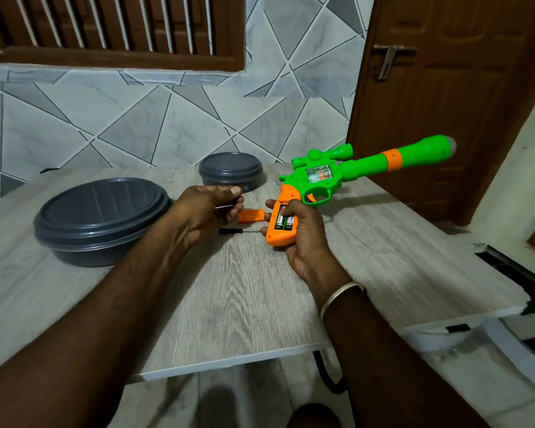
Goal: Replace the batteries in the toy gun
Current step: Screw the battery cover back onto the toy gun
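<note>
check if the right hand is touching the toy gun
Touching. The head view shows the right hand wrapped round the orange grip of the toy gun, thumb over the batteries in its open compartment.

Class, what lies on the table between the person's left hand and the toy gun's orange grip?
In the head view, two things: the orange battery cover and, nearer the camera, a small screwdriver with its tip toward the toy gun.

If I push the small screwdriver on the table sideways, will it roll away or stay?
The screwdriver looks round and thin, so a sideways push would probably roll it on the smooth table. It seems stiff and small, so likely light to lift. Its tip lies near the grip of the toy gun, which might stop it.
</note>
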### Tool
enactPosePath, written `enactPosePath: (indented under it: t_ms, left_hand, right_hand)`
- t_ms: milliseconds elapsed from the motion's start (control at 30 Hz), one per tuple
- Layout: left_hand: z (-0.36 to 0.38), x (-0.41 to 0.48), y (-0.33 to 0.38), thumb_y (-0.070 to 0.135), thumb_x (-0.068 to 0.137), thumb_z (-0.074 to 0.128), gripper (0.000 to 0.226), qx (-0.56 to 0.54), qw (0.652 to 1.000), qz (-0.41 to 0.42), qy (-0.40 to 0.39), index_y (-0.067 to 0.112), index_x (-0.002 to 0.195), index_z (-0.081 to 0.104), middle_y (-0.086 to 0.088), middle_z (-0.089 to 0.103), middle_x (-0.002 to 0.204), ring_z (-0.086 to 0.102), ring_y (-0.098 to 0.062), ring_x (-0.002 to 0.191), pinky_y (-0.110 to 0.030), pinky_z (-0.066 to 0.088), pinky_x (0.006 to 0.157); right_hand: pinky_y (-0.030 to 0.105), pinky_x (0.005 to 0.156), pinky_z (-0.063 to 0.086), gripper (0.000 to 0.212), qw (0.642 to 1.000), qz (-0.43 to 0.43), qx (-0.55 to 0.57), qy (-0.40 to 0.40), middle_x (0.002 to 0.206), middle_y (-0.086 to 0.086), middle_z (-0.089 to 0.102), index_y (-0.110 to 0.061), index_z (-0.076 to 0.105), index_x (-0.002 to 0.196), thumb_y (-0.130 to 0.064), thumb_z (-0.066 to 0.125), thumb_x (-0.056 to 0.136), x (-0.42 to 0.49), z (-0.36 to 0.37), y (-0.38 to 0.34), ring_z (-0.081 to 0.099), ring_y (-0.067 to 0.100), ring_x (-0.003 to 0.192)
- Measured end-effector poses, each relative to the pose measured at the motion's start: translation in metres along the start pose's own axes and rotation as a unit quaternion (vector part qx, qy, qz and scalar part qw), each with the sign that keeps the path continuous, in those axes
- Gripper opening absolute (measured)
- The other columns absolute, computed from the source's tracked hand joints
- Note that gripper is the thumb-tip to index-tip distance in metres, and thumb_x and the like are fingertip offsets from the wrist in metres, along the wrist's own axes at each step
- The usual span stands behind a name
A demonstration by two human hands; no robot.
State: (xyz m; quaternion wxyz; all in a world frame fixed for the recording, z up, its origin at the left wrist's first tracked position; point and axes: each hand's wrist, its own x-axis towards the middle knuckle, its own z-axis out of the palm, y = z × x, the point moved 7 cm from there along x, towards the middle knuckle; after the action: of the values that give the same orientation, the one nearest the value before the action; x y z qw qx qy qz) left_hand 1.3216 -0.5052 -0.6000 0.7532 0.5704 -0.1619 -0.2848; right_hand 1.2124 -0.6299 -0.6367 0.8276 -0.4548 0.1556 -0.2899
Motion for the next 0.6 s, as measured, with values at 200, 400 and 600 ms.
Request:
enactPosePath:
  t_ms: [200, 400, 600]
  left_hand:
    - [-0.003, 0.005, 0.020, 0.001, 0.093, 0.065, 0.007, 0.284, 0.943, 0.168, 0.045, 0.002, 0.095, 0.072, -0.013, 0.072, 0.083, 0.070, -0.024, 0.073, -0.021, 0.060, 0.062]
    - [0.021, 0.010, 0.028, 0.007, 0.091, 0.071, 0.006, 0.520, 0.821, 0.234, 0.021, 0.006, 0.092, 0.076, -0.014, 0.075, 0.085, 0.072, -0.027, 0.076, -0.036, 0.060, 0.075]
    - [0.030, 0.016, 0.023, 0.006, 0.089, 0.072, 0.012, 0.620, 0.739, 0.262, -0.027, 0.005, 0.099, 0.078, 0.001, 0.070, 0.085, 0.059, -0.005, 0.070, -0.010, 0.044, 0.064]
  right_hand:
    - [0.032, 0.055, 0.053, 0.041, 1.000, 0.001, 0.000, 0.005, 0.099, 0.008, 0.073, 0.005, 0.061, 0.117, -0.005, 0.045, 0.080, 0.001, -0.001, 0.000, 0.067, 0.016, 0.064]
    - [0.036, 0.062, 0.043, 0.029, 1.000, 0.005, -0.013, -0.001, 0.084, 0.005, 0.073, -0.005, 0.068, 0.093, -0.011, 0.050, 0.071, 0.001, 0.000, 0.001, 0.067, 0.019, 0.055]
    - [0.027, 0.053, 0.041, 0.065, 0.999, 0.015, -0.023, 0.016, 0.094, 0.013, 0.069, 0.005, 0.062, 0.117, -0.018, 0.053, 0.057, 0.003, -0.002, 0.003, 0.064, 0.025, 0.055]
